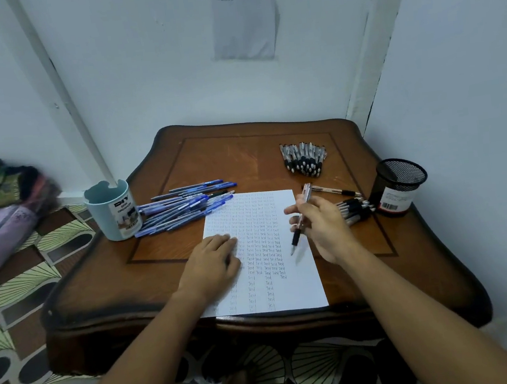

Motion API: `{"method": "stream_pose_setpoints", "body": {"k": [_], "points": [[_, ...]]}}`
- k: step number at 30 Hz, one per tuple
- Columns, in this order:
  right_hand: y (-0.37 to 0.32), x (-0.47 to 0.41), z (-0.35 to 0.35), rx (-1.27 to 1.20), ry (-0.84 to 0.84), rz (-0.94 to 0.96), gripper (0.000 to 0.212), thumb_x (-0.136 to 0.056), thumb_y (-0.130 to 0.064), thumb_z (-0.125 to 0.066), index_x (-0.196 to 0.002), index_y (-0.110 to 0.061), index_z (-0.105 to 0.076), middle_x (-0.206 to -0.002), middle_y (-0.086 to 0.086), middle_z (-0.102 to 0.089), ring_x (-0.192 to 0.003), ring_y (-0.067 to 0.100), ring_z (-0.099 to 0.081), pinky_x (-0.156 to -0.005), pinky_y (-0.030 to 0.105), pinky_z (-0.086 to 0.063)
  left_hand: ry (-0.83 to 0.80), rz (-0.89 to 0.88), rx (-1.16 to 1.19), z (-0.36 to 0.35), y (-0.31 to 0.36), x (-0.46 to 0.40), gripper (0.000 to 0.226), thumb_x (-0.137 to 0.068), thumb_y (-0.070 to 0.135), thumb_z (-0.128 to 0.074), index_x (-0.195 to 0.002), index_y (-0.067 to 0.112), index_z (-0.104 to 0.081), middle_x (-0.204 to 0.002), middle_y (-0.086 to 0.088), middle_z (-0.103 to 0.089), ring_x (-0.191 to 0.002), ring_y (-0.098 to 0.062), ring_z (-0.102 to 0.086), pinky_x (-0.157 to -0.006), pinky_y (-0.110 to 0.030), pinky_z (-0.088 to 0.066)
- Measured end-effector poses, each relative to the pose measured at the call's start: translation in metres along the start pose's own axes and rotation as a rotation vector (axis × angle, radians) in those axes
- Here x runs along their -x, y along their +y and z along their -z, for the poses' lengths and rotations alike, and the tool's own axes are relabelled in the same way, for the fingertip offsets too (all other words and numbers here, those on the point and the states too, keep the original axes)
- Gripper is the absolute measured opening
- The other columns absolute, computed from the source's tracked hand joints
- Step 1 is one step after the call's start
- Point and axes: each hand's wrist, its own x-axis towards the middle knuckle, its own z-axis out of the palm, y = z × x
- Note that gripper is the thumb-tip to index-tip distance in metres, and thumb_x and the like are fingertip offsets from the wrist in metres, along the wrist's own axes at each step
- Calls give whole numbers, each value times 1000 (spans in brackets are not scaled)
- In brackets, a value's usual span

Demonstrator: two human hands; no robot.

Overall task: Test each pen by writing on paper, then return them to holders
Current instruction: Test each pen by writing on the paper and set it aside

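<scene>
- right hand pinches a pen between thumb and curled fingers, mid-barrel, just right of centre frame. Tip points down-left and seems to hover just over the paper, not quite touching as far as I can tell
- left hand lies flat, fingers straight, pressing down on the paper's left side so it doesn't slide
- paper sits centre frame near the table's front edge, already full of columns of "Test", with some room left at the bottom
- the pen looks like a light, stiff plastic clicker with a black rubber grip near the tip. My guess: that rubber part is where you want your fingers for writing, since the smooth barrel above is slicker. Not fragile, no force needed
- just right of the hand: small pile of black-grip pens, plus one loose pen above it, next to the black mesh holder at the right edge of the table
- upper right of the table: a neat row of the same pens
- left of the paper: heap of blue pens touching the pale blue holder
- both holders look empty from here, so I'd say the returning part isn't done yet
</scene>
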Motion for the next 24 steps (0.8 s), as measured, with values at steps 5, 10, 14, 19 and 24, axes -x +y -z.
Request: {"method": "stream_pose_setpoints", "body": {"k": [5,10,14,19,24], "points": [[15,20,9,171,-43,26,21,-107,-37,-38,-103,-18,-47,-79,14,-74,-51,17,-52,-46,25,-39,-20,8,-14,1,3,0,64,-92,43,-26,-146,17,-48,-149,2,-47,-138,-13,-35,-114,-28,-23],[29,36,11,113,-140,18,32,-97,-3,-60,-108,-19,-35,-85,21,-67,-66,32,-66,-64,42,-59,-15,16,14,0,5,3,71,-90,47,-18,-145,15,-48,-150,-1,-46,-140,-16,-35,-116,-30,-22],[41,46,11,209,-200,25,25,-94,5,-61,-101,-9,-42,-86,20,-61,-69,32,-65,-63,42,-54,-19,18,18,3,9,6,60,-98,39,-26,-150,14,-41,-156,-3,-37,-145,-16,-27,-118,-28,-16],[47,55,14,224,-206,73,32,-90,10,-64,-100,-9,-40,-83,20,-65,-73,36,-65,-68,44,-56,-14,13,31,2,9,10,49,-105,32,-36,-152,18,-38,-160,0,-31,-149,-14,-19,-118,-26,-9],[54,57,17,198,-172,123,32,-90,13,-62,-98,-10,-39,-74,17,-63,-67,38,-62,-57,41,-52,-4,7,42,0,8,11,48,-104,31,-38,-151,18,-40,-159,-1,-32,-149,-14,-20,-119,-27,-10]]}}
